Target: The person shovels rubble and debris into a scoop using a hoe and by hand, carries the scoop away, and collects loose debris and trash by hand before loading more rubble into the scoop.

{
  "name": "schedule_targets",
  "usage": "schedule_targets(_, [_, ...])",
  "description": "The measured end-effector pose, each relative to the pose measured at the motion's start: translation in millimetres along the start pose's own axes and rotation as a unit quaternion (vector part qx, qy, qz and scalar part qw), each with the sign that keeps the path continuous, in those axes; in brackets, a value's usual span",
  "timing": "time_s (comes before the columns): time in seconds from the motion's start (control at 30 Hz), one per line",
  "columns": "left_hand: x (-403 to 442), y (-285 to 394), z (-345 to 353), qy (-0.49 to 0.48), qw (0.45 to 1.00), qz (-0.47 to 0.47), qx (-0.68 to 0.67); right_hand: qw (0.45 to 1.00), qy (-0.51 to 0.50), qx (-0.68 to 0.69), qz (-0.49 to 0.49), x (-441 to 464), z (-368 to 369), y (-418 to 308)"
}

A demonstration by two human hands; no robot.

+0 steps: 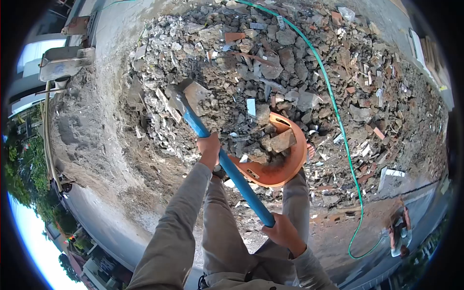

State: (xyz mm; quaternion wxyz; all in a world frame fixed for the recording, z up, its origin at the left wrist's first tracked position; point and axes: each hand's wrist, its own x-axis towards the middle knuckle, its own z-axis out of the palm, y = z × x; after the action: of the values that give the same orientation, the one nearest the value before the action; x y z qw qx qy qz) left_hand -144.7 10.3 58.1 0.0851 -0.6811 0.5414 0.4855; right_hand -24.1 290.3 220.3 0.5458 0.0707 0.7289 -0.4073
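Note:
My left hand (pixel 209 145) is wrapped round the upper part of the blue handle of a hoe (pixel 241 181). Lower down, near the handle's end, my right hand (pixel 284 233) grips it too. The hoe's dusty metal head (pixel 193 94) rests at the rubble, up and left of an orange tub (pixel 300 154). That tub lies close in front of my legs, its slotted handle holes showing in the rim. Chunks of rubble (pixel 282 141) sit in and against it, and the handle passes by its left side.
A wide heap of broken concrete and brick (pixel 348 87) spreads ahead. Across it runs a green hose (pixel 333 96). At the left stands a wheelbarrow (pixel 60 67). Another person (pixel 400 229) is at the lower right. My toes (pixel 311 151) show beside the tub.

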Motion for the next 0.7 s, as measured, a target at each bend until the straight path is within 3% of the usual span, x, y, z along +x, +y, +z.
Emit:
schedule_targets(0.07, [-30.8, -43.5, 9.5, -0.062, 0.997, 0.003, -0.056, 0.998, -0.001, -0.019, 0.057, -36.7, -11.2, 20.3])
schedule_targets(0.17, [-71.6, -118.0, 31.7, -0.116, 0.983, -0.080, -0.115, 0.989, -0.015, -0.006, 0.149, -82.6, -35.7, 56.6])
schedule_targets(0.27, [-126.8, -153.3, 26.7, -0.213, 0.922, -0.236, -0.222, 0.980, 0.008, -0.172, 0.105, -134.1, -51.8, 107.9])
schedule_targets(0.3, [-137.3, -161.3, 22.0, -0.213, 0.912, -0.256, -0.241, 0.967, 0.029, -0.237, 0.087, -141.8, -55.7, 117.3])
schedule_targets(0.4, [-155.1, -142.1, 2.1, -0.228, 0.895, -0.261, -0.279, 0.961, 0.071, -0.263, 0.042, -147.4, -58.1, 130.2])
schedule_targets(0.57, [-99.7, -18.1, -43.7, -0.192, 0.933, -0.057, -0.299, 0.957, 0.108, -0.248, -0.105, -32.7, -22.7, 102.2])
schedule_targets(0.7, [-28.4, 133.5, -51.6, -0.134, 0.947, 0.167, -0.240, 0.957, 0.134, -0.116, -0.228, 110.7, 6.9, -9.3])
